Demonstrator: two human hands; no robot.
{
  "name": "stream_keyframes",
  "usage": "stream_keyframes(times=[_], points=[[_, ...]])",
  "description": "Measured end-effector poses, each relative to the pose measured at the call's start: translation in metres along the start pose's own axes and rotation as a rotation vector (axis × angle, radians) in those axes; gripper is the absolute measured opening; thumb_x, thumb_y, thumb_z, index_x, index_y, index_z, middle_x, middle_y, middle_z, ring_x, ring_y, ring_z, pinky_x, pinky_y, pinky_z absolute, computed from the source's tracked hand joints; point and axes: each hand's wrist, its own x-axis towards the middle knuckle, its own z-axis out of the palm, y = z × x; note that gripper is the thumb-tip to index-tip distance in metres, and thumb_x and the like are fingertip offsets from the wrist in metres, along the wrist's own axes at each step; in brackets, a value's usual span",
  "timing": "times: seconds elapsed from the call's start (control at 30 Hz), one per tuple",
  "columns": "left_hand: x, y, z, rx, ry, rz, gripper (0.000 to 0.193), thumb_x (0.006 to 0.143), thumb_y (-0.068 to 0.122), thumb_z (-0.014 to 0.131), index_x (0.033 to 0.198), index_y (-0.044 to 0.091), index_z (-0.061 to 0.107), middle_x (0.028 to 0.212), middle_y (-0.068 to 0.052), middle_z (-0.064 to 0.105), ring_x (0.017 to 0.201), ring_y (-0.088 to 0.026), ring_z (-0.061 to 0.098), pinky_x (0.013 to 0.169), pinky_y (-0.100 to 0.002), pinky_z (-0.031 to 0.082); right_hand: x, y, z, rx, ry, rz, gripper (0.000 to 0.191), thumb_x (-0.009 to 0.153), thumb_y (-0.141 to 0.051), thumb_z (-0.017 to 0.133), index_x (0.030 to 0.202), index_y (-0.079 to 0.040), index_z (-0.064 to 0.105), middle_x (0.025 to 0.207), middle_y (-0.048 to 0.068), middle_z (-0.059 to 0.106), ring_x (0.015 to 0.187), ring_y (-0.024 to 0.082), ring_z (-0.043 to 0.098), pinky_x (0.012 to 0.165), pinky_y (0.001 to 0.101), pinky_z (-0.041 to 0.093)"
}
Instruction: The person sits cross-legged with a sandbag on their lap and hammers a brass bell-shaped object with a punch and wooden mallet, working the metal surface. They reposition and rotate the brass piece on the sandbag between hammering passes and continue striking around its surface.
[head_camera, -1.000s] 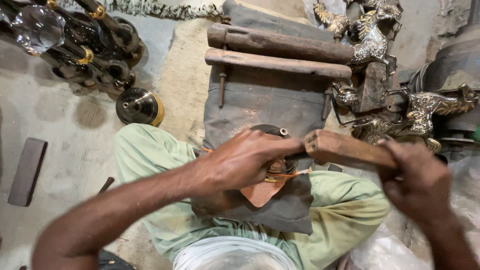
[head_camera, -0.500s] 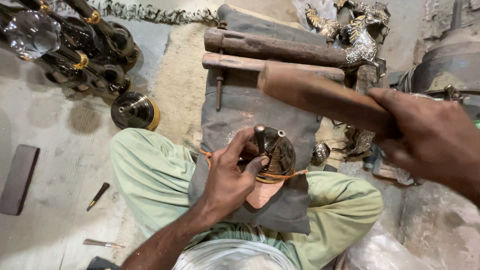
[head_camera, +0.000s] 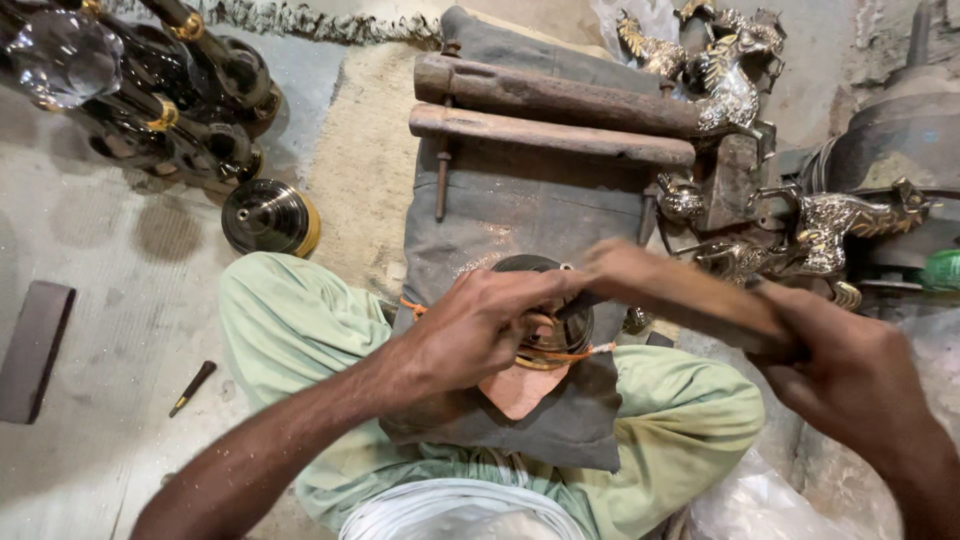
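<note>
The dark round metal piece (head_camera: 545, 300) sits in the person's lap on a grey cloth (head_camera: 520, 215), and everything else is placed from it. Nearest the camera, just below the piece, a flat reddish-brown pad (head_camera: 520, 385) lies on the cloth between the pale green trouser legs (head_camera: 300, 330). The left hand (head_camera: 480, 325) lies over the left side of the piece, fingers curled together and pressed onto its top, with something thin apparently pinched there that is too blurred to tell. The right hand (head_camera: 850, 365), to the right of the piece, is clamped around the end of a wooden mallet (head_camera: 680, 295), whose blurred head reaches in over the piece's upper right edge. An orange cord (head_camera: 575, 352) runs under the piece's lower rim. Left of the piece, on the concrete floor, lie a small dark tool (head_camera: 192, 387) and a flat dark bar (head_camera: 35, 350). Beyond the piece, two long wooden beams (head_camera: 550, 115) cross the cloth. Further up and left stands a brass-rimmed dome (head_camera: 270, 217) near dark glossy lamp parts (head_camera: 170, 90); up and right are silvery horse figures (head_camera: 800, 225).
</note>
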Motion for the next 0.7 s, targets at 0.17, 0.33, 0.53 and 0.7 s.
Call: stream_keyframes(times=[0.17,0.33,0.53,0.7], points=[[0.015,0.003,-0.004,0.057,-0.057,0.205,0.065,0.080,-0.014,0.052,0.139,0.013,0.059,0.122,-0.015,0.075,0.101,-0.030,0.077,0.091,-0.042,0.063,-0.037,0.018,0.025,0.025,0.108,-0.016,0.068,0.072,-0.018,0.082,0.133,-0.006,0.056,0.097,0.016,0.071,0.080,0.020,0.073,0.072,0.0336,0.061],[0.030,0.009,-0.017,0.112,-0.440,0.047,0.042,0.090,0.013,0.068,0.131,0.021,0.062,0.087,-0.014,0.074,0.077,-0.036,0.069,0.068,-0.049,0.052,-0.089,0.025,0.081,0.158,0.224,0.138,0.058,0.082,-0.021,0.086,0.130,-0.012,0.056,0.084,0.004,0.073,0.067,0.013,0.072,0.062,0.0276,0.059],[0.045,0.007,-0.025,0.109,-0.618,0.211,0.047,0.090,0.013,0.063,0.136,0.026,0.058,0.085,-0.013,0.071,0.077,-0.035,0.069,0.064,-0.050,0.051,-0.118,0.021,0.122,-0.043,0.445,0.017,0.052,0.081,-0.015,0.086,0.125,-0.007,0.060,0.087,0.012,0.068,0.073,0.016,0.069,0.066,0.0310,0.055],[0.050,0.004,-0.026,0.155,-0.701,0.247,0.048,0.091,0.014,0.063,0.136,0.029,0.056,0.083,-0.010,0.071,0.076,-0.032,0.071,0.062,-0.048,0.052,-0.117,0.007,0.121,-0.065,0.504,0.061,0.047,0.082,-0.014,0.090,0.117,-0.010,0.060,0.090,0.015,0.070,0.078,0.023,0.071,0.067,0.0322,0.055]])
